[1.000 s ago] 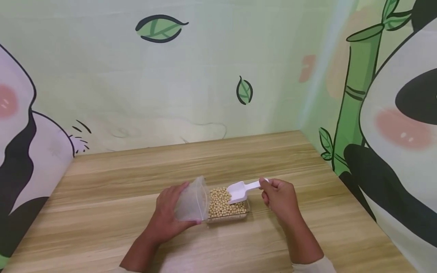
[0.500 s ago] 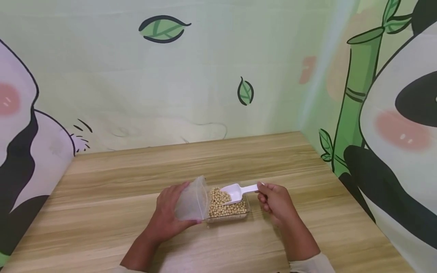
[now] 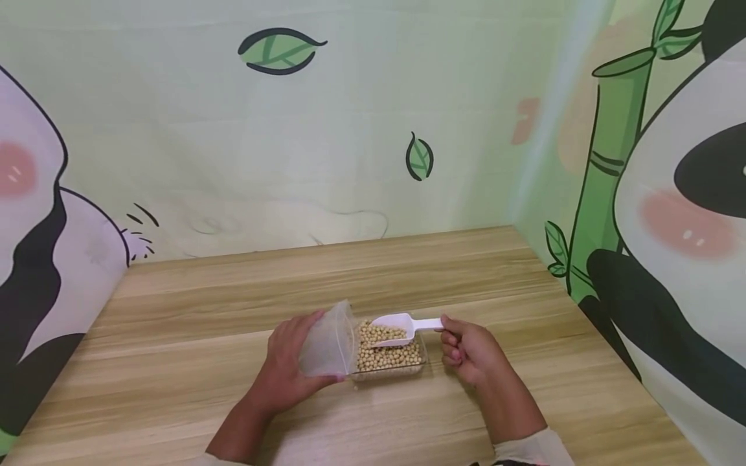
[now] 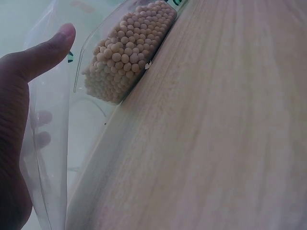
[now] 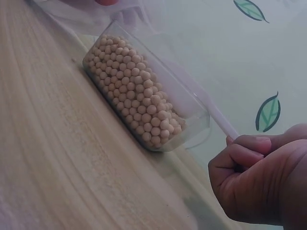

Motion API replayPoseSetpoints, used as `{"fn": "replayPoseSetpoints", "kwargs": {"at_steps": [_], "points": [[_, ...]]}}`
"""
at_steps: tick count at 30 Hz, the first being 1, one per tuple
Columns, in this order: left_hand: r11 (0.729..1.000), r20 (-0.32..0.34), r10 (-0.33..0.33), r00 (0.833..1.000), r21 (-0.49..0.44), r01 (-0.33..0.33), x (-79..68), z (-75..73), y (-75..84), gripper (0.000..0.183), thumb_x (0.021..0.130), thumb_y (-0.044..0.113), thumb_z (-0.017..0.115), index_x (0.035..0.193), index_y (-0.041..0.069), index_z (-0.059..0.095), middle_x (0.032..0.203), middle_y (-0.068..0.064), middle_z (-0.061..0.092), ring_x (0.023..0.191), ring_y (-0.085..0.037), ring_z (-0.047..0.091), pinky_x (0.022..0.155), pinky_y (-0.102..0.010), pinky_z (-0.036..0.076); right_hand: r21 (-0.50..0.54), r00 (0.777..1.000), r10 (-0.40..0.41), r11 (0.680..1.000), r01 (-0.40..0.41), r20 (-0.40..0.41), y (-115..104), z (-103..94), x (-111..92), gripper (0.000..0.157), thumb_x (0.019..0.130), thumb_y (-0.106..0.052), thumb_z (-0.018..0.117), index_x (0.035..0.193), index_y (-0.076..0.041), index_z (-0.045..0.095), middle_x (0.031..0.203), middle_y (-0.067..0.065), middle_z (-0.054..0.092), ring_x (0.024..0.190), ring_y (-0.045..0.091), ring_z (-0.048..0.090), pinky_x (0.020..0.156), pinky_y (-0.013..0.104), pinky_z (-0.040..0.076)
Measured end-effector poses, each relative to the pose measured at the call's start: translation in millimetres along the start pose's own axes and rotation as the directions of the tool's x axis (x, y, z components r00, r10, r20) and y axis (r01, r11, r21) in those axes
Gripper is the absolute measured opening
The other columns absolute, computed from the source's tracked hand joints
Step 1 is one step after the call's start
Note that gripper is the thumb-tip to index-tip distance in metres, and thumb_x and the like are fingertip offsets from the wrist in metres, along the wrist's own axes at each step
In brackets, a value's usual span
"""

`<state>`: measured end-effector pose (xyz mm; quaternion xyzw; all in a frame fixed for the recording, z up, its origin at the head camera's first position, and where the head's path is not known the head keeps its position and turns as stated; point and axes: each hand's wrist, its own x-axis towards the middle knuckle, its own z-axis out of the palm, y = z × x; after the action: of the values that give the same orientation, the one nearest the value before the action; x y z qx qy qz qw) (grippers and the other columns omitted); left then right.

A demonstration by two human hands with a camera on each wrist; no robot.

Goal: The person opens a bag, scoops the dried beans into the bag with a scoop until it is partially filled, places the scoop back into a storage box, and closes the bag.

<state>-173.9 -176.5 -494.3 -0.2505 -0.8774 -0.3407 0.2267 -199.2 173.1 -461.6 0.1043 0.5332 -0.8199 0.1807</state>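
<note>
A white scoop (image 3: pixel 428 324) lies with its bowl in pale round beans (image 3: pixel 389 358), which look like soybeans. Several beans sit in its bowl. My right hand (image 3: pixel 474 353) grips the handle end between thumb and curled fingers. The beans fill a clear rectangular container (image 5: pixel 165 143) standing on the table. At its left, my left hand (image 3: pixel 284 359) holds a translucent zip bag (image 3: pixel 326 343), thumb along the lower side. The bag's mouth faces the container and covers its left end in the head view. In the left wrist view the thumb (image 4: pixel 48 50) stretches out beside the bag.
The wood-grain table (image 3: pixel 233 298) extends around the container. A printed cloth wall (image 3: pixel 350 116) with leaves rises at the back, and panda and bamboo panels (image 3: pixel 612 149) stand at the sides.
My right hand has moved the scoop leftward and slightly down, pushing its bowl deeper into the beans, and beans now lie in it. The left hand and bag have stayed nearly still.
</note>
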Motion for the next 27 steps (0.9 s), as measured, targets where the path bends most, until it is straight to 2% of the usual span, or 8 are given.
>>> {"fn": "replayPoseSetpoints", "kwargs": {"at_steps": [3, 9, 21, 27], "points": [[1.000, 0.001, -0.001, 1.000, 0.000, 0.001, 0.3, -0.1, 0.1, 0.111, 0.064, 0.044, 0.101, 0.157, 0.008, 0.052, 0.142, -0.015, 0.066, 0.130, -0.036, 0.059, 0.111, -0.064, 0.036, 0.050, 0.999, 0.022, 0.998, -0.024, 0.044, -0.1, -3.2, 0.5, 0.040, 0.118, -0.021, 0.041, 0.086, -0.010, 0.062, 0.064, -0.010, 0.041, 0.049, 0.000, 0.033, 0.048, 0.015, 0.028], [1.000, 0.003, -0.003, 1.000, 0.006, 0.003, 0.1, -0.3, -0.5, 0.111, 0.064, 0.045, 0.101, 0.157, 0.008, 0.052, 0.142, -0.014, 0.066, 0.129, -0.035, 0.059, 0.110, -0.062, 0.037, 0.105, 0.997, 0.020, 0.994, -0.028, 0.075, -1.9, -5.1, -0.8, 0.041, 0.119, -0.020, 0.041, 0.084, -0.011, 0.062, 0.058, -0.012, 0.037, 0.045, -0.001, 0.031, 0.046, 0.014, 0.025], [1.000, 0.011, -0.018, 1.000, 0.003, 0.018, -0.2, -0.9, -0.3, 0.112, 0.064, 0.046, 0.101, 0.158, 0.008, 0.051, 0.143, -0.015, 0.065, 0.131, -0.037, 0.058, 0.111, -0.064, 0.034, 0.191, 0.998, -0.048, 0.981, 0.040, 0.042, -8.1, 4.6, -9.8, 0.044, 0.119, -0.018, 0.042, 0.080, -0.011, 0.062, 0.056, -0.012, 0.026, 0.044, 0.002, 0.025, 0.048, 0.017, 0.018], [1.000, 0.019, -0.022, 1.000, 0.011, 0.022, -0.7, 0.4, -1.0, 0.112, 0.065, 0.046, 0.100, 0.158, 0.007, 0.052, 0.143, -0.015, 0.065, 0.132, -0.037, 0.058, 0.111, -0.064, 0.034, 0.167, 0.995, -0.068, 0.984, 0.056, 0.068, -8.4, 10.8, -14.0, 0.041, 0.119, -0.018, 0.042, 0.083, -0.012, 0.061, 0.056, -0.012, 0.027, 0.043, 0.001, 0.028, 0.048, 0.016, 0.019]]}}
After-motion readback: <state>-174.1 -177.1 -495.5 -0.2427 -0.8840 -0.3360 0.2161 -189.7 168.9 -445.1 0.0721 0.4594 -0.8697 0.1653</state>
